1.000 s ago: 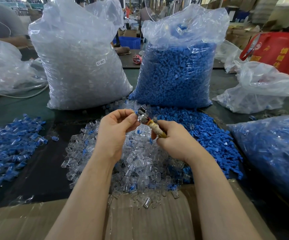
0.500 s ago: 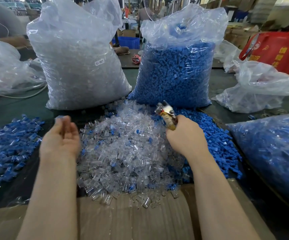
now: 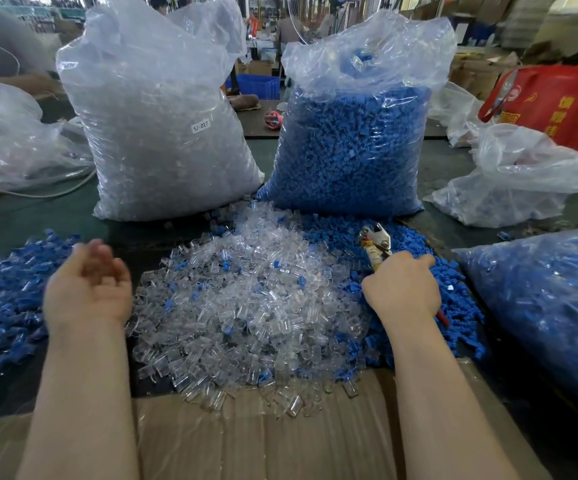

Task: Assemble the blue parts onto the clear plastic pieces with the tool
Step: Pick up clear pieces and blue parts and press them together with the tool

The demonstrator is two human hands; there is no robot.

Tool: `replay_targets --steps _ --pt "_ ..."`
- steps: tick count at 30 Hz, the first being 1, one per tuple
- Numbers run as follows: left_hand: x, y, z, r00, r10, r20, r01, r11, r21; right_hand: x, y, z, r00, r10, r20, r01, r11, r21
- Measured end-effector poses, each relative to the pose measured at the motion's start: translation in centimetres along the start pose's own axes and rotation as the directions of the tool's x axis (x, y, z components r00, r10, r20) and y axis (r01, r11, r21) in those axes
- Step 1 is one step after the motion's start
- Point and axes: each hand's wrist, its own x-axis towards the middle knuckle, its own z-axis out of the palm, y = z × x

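A heap of clear plastic pieces lies in the middle of the table, with a heap of loose blue parts to its right. My right hand holds the pliers-like tool, its metal jaws pointing away from me, and rests on the blue heap with the forefinger stretched out. My left hand hovers palm up and slightly blurred between the clear heap and a pile of assembled blue-and-clear pieces at the left; it holds nothing.
A tall bag of clear pieces and a tall bag of blue parts stand behind the heaps. More plastic bags lie at the far left and right. Cardboard covers the near edge.
My left hand let go of an assembled piece and swung left, open, toward the assembled pile. My right hand carried the tool right and down onto the blue parts.
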Motion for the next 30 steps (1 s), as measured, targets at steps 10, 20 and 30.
replay_targets --steps 10,20,30 --pt "-4.8 -6.6 3.3 0.788 -0.397 0.471 -0.506 0.021 0.863 0.3 0.1 0.7 0.997 -0.070 0.042 0.070 0.998 0.003" --pt "-4.9 -8.2 3.3 0.759 -0.302 0.577 -0.648 -0.263 0.715 0.0 -0.1 0.5 0.993 -0.113 0.021 0.112 0.993 0.032" --pt "-5.0 -8.3 3.2 0.744 -0.139 0.653 -0.667 -0.091 0.740 0.4 -0.5 0.5 0.978 -0.199 -0.055 0.206 0.960 0.192"
